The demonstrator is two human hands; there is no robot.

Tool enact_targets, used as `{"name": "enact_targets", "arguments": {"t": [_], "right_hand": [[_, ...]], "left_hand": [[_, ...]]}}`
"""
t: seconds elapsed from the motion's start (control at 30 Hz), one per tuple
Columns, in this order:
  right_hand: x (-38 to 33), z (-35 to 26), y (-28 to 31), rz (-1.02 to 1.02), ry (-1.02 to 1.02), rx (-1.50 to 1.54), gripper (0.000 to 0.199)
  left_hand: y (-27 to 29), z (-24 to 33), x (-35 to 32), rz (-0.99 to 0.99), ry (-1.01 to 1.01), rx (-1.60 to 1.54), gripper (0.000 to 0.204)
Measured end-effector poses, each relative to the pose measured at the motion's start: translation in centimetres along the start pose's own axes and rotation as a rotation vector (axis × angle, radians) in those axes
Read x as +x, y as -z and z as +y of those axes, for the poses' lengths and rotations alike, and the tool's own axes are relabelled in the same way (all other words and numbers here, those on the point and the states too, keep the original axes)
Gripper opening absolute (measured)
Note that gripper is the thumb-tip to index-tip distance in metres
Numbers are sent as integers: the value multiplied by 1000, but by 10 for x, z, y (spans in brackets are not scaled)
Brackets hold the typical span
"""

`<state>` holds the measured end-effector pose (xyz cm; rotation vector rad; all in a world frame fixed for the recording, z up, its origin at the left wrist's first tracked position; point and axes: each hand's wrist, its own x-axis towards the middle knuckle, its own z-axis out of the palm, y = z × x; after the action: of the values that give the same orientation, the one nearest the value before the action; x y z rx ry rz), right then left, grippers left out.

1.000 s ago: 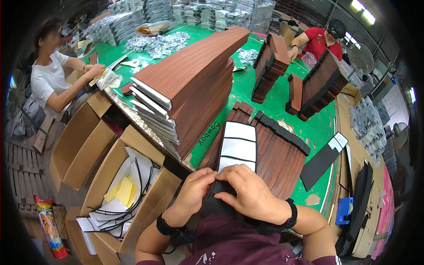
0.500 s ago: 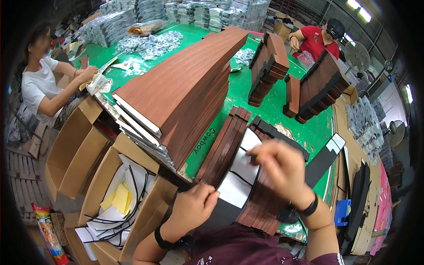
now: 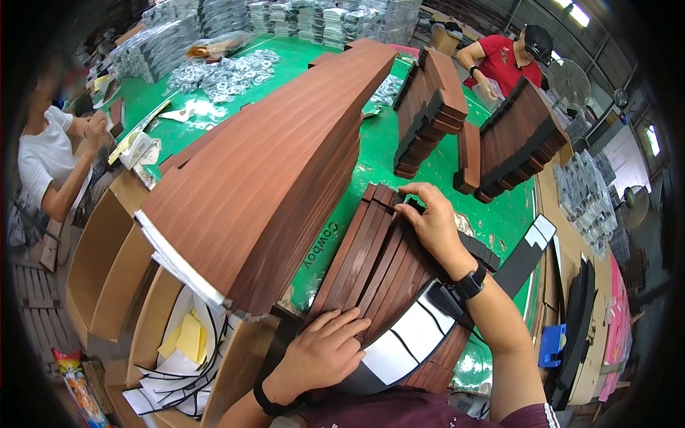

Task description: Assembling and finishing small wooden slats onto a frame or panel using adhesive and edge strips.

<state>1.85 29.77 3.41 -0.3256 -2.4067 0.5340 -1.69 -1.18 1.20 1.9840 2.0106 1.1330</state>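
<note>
In front of me lies a row of narrow reddish-brown wood-look slats [image 3: 349, 264], packed side by side. My left hand [image 3: 325, 349] rests on their near end, its fingers stretched out. At the far end, my right hand [image 3: 432, 217] pinches the tip of one slat between thumb and forefinger. A black strip with white backing pieces [image 3: 410, 342] lies across the slats beside my left hand, partly under my right wrist. Another black strip with a white tip [image 3: 526, 250] is right of my right forearm.
Left of the slats rises a tall stack of wide brown boards [image 3: 264, 164]. More board stacks [image 3: 432, 107] stand beyond. An open carton [image 3: 143, 335] holds white scraps. One person in white [image 3: 53, 153] sits at left; another in red [image 3: 503, 64] works across the green table [image 3: 335, 214].
My left hand has let go of the strip with white backing, which now lies farther right and nearer me. My right hand has moved away from it to the slats' far end.
</note>
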Motion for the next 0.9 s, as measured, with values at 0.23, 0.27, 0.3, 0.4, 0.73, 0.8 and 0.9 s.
{"name": "enact_targets", "arguments": {"t": [0.23, 0.27, 0.3, 0.4, 0.73, 0.8, 0.9], "right_hand": [[-1, 5, -9, -19, -28, 30, 30], [-1, 5, -9, -36, -13, 13, 31], [-1, 5, -8, -51, 2, -5, 32], [-2, 0, -8, 16, 12, -51, 37], [-4, 6, -4, -96, -41, -57, 38], [0, 6, -1, -136, -98, -14, 39], [-1, 7, -1, -162, -88, -26, 39]], "left_hand": [[-1, 0, 3, 22, 22, -16, 18], [-1, 0, 3, 31, 21, -13, 18], [-2, 0, 3, 29, 21, -16, 18], [-3, 0, 3, 68, 6, 5, 18], [-4, 0, 2, 78, 17, 17, 18], [-3, 0, 2, 76, 21, 15, 17], [-3, 1, 3, 78, 19, 21, 17]]}}
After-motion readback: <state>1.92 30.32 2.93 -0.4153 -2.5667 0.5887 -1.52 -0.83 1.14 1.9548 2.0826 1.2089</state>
